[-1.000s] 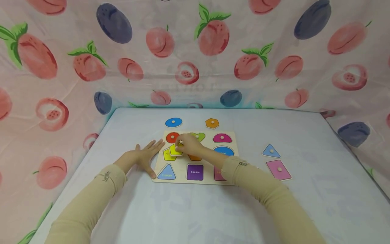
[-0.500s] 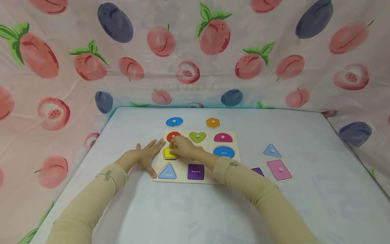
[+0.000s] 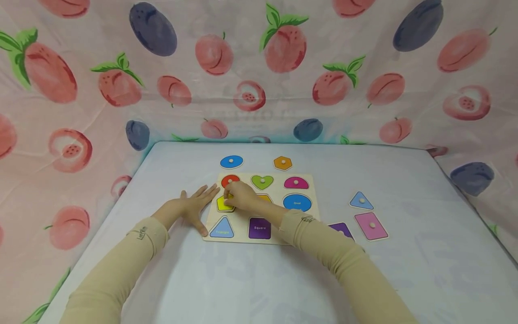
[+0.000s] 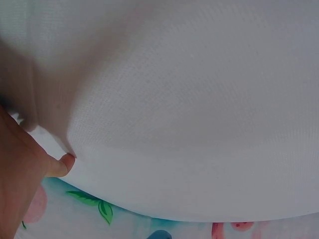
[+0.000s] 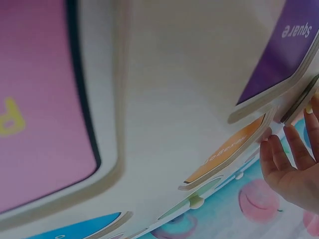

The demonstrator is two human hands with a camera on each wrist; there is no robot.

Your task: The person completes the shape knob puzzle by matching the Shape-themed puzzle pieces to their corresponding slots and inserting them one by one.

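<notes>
My right hand [image 3: 243,196] pinches the yellow pentagon puzzle piece [image 3: 222,204] from above, over the pentagon recess at the left of the wooden shape board [image 3: 240,231]. Its fingers cover the piece's knob. In the right wrist view, the hand [image 5: 291,167] is at the far right, its fingertips at a piece seen edge-on. My left hand [image 3: 191,210] lies spread along the board's left edge, fingertips at the upper left and thumb at the lower left corner. Red circle [image 3: 229,180], green heart [image 3: 262,182] and magenta semicircle [image 3: 296,182] pieces sit in the top row.
Behind the board lie a blue oval piece [image 3: 231,161] and an orange hexagon piece [image 3: 283,163]. To the right are a blue triangle [image 3: 361,200], a pink rectangle [image 3: 371,225] and a purple piece [image 3: 341,228] partly behind the sleeve. A fruit-print curtain [image 3: 251,67] surrounds the table.
My right hand has shifted left and down with the yellow pentagon, which now lies over its recess rather than offset from it. The left hand has stayed in place.
</notes>
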